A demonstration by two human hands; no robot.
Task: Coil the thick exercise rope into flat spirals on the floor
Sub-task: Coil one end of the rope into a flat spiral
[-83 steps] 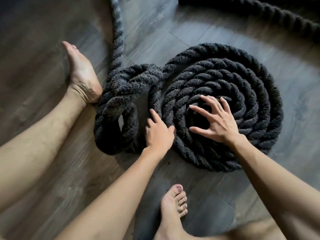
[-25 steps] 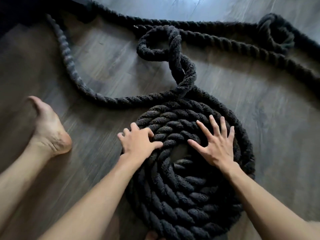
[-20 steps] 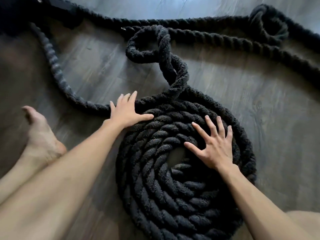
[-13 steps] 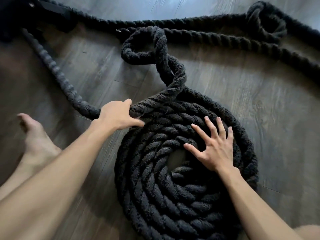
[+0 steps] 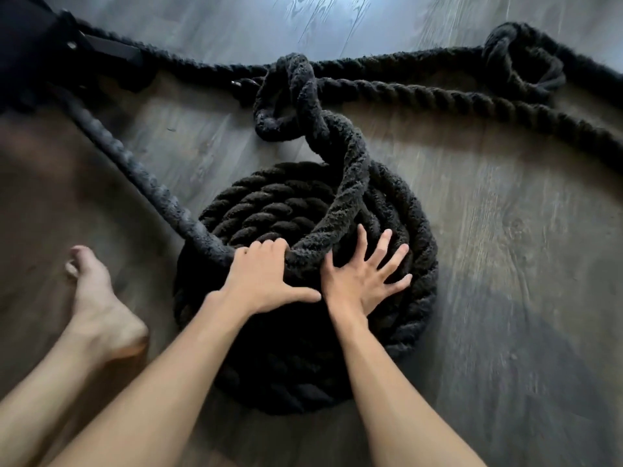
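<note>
1 rope [image 5: 472, 96], thick and dark, lies on the floor [image 5: 505, 247], part of it wound into 1 flat spiral [image 5: 269, 203]. The loose strand [image 5: 347, 187] lies across the spiral's top. Its long axis runs from the left hand [image 5: 263, 278] up and right to 1 twisted loop [image 5: 286, 106].

Left fingers [image 5: 266, 246] are curled over this strand and grip it, thumb out. Right hand [image 5: 364, 281] is just beside, its fingers [image 5: 382, 244] spread flat on the spiral, pinning it. The left hand is nearer the strand.

Judgement: the strand must go outward, round the rim.

Also 1 smaller loop [image 5: 526, 65] at far right and 1 bare foot [image 5: 97, 308].
</note>
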